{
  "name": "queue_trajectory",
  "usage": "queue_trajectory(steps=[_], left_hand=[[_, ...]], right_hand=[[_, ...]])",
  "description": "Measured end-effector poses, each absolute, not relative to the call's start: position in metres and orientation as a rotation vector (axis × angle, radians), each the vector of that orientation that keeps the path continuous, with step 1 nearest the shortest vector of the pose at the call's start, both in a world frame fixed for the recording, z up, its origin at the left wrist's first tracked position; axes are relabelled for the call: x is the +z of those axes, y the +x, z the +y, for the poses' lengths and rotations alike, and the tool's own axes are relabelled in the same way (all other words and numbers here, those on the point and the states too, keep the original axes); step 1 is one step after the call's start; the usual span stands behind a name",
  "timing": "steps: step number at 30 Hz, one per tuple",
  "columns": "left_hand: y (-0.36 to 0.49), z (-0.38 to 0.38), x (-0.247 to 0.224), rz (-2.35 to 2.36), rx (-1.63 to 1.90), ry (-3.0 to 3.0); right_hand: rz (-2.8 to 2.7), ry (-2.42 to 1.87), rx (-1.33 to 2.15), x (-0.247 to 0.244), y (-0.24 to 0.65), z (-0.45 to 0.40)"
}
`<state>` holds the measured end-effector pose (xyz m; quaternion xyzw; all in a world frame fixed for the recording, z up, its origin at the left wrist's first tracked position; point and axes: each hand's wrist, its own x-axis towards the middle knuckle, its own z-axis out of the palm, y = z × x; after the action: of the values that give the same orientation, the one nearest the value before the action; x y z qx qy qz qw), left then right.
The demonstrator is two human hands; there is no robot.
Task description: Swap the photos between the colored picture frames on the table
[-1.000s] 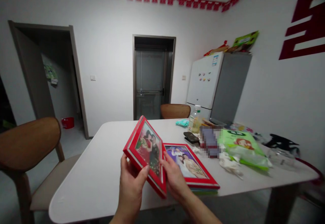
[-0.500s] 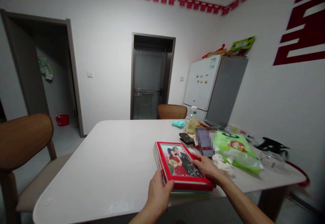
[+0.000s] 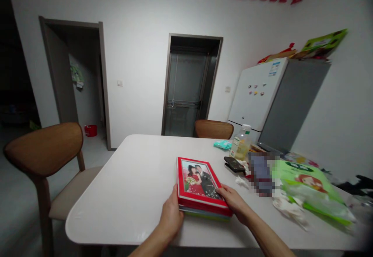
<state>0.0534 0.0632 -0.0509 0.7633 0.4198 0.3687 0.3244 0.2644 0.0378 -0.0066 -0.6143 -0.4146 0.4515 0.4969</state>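
A red-framed photo point(image 3: 198, 181) showing a couple lies on top of a stack of flat items with pale and green edges point(image 3: 204, 214) at the front of the white table. My left hand point(image 3: 171, 212) grips the stack's near left side, its fingers partly hidden by the edge. On the right side, my right hand point(image 3: 233, 200) holds the photo frame, thumb on the top face and the other fingers over the side. Both hands are closed on the stack, which rests on or just above the tabletop; I cannot tell which.
Right of the stack lie a black wallet-like item point(image 3: 234, 164), crumpled tissues point(image 3: 291, 210) and a green plastic package point(image 3: 314, 187). Behind them stands a bottle of yellowish liquid point(image 3: 240, 142) near a teal packet point(image 3: 223, 145). Wooden chairs point(image 3: 43, 148) point(image 3: 214, 129) flank the white table point(image 3: 131, 187).
The view has turned left, so the room and table things shift right in the picture. My left hand has moved from the front corner to the left side of the stack.
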Motion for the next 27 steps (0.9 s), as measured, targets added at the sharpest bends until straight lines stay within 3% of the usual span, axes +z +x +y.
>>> queue_trajectory(steps=[10, 19, 21, 24, 27], left_hand=[[-0.014, 0.139, -0.036, 1.512, 0.949, 1.936], [-0.038, 0.145, -0.012, 1.57, 1.143, 1.676], [-0.037, 0.138, 0.015, 1.526, 1.277, 1.621], [-0.025, 0.115, 0.068, 1.357, 1.46, 1.609], [-0.009, 0.085, 0.115, 0.678, 1.574, 1.545]], right_hand=[[-1.203, -1.519, 0.88, -0.001, 0.19, 0.143], [-1.176, -1.61, 0.547, 0.017, 0.185, 0.154], [-1.234, -1.484, 0.542, 0.034, 0.167, 0.141], [-1.296, -0.918, 0.669, 0.071, 0.128, 0.11], [-1.277, -0.572, 0.821, 0.105, 0.098, 0.08]])
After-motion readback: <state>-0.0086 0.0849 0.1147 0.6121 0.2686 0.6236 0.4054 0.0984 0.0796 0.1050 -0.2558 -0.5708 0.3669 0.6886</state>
